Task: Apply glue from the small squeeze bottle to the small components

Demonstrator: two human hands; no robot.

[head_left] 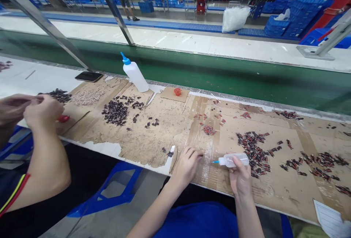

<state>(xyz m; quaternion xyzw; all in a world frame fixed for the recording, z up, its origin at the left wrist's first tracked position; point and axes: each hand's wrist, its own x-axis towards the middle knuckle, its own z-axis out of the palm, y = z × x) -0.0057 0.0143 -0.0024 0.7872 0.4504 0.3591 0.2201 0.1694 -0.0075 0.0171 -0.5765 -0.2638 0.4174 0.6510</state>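
Observation:
My right hand (pixel 240 174) is wrapped round a small clear squeeze bottle (pixel 236 159) with a blue nozzle that points left toward my left hand. My left hand (pixel 188 163) rests at the table's near edge with fingers pinched on a tiny dark part I can barely see. Both hands lie on a worn cardboard sheet (pixel 170 124) covering the bench. A pile of small red-and-black parts (pixel 253 152) lies just right of the bottle.
A co-worker's hands (pixel 30 112) work at the left, beside dark part piles (pixel 116 112). A taller white bottle (pixel 134 73) with blue cap leans at the back, near a red cap (pixel 177 91) and a phone (pixel 89 76). A green conveyor (pixel 219 71) runs behind. Paper (pixel 330 218) lies at right.

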